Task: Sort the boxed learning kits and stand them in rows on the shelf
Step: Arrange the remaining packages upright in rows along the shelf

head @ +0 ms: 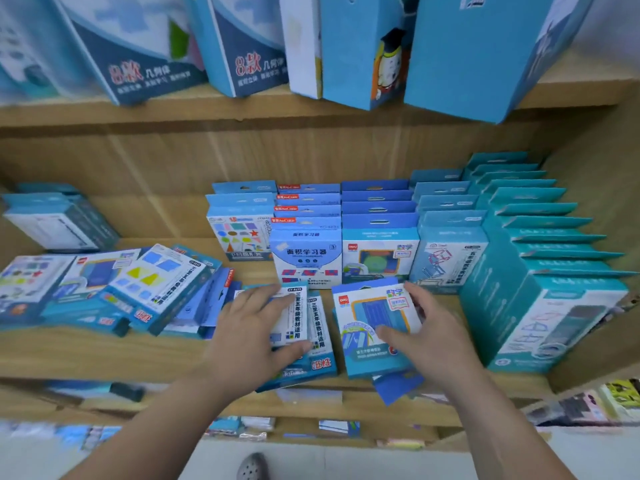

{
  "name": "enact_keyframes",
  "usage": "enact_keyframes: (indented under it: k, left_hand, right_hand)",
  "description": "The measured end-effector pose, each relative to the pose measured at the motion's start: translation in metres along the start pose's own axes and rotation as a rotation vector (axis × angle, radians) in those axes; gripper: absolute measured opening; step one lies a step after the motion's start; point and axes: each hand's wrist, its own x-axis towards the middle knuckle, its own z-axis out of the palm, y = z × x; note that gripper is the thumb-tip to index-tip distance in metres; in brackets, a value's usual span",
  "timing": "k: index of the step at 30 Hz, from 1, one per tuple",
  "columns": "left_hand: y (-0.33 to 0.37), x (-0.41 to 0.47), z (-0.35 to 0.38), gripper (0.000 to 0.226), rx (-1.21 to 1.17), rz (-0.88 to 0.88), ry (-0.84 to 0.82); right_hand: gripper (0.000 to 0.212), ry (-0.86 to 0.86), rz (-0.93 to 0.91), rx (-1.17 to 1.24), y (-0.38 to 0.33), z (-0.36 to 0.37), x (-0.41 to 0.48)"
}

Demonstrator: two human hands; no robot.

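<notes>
Blue boxed learning kits fill a wooden shelf [104,355]. Several rows of upright kits [377,216] stand at the back centre and right. A loose pile of kits [152,285] lies flat on the left. My left hand [249,327] grips a white-and-blue kit [294,306] lying flat near the shelf's front edge, fingers over its left side and thumb below. My right hand [415,327] holds a blue kit with a yellow frame print [370,317], fingers at its right edge, thumb on its face. Both kits lie on other flat boxes.
A row of larger teal boxes [540,258] stands along the right end of the shelf. Tall blue boxes [460,53] stand on the shelf above and overhang it. A lower shelf holds more packets [339,427]. A grey shoe [252,467] shows on the floor.
</notes>
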Motion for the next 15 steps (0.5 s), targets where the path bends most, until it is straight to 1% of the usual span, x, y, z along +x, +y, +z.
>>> enact_keyframes:
  k: [2, 3, 5, 8, 12, 15]
  left_hand:
    - [0.0, -0.001, 0.001, 0.089, -0.023, -0.013, -0.004]
    - [0.0, -0.001, 0.001, 0.089, -0.033, -0.019, -0.002]
    - [-0.001, -0.002, 0.001, 0.088, -0.059, -0.025, 0.015]
    - [-0.002, -0.001, 0.002, 0.088, -0.083, -0.034, 0.04]
    - [-0.003, 0.001, 0.003, 0.088, -0.077, -0.014, 0.042]
    - [-0.003, 0.003, -0.001, 0.092, -0.07, 0.002, 0.008]
  right_hand:
    - [0.084, -0.034, 0.022, -0.042, -0.009, 0.0, 0.004]
    - [0.086, -0.051, 0.033, -0.042, -0.014, 0.0, 0.006]
    - [0.086, -0.072, 0.065, 0.04, -0.019, 0.001, 0.008]
    - [0.108, -0.082, 0.071, 0.109, -0.018, 0.003, 0.008]
    - [0.105, -0.059, 0.045, 0.138, -0.021, 0.003, 0.006]
    - [0.105, -0.022, 0.009, 0.163, -0.032, 0.004, 0.002]
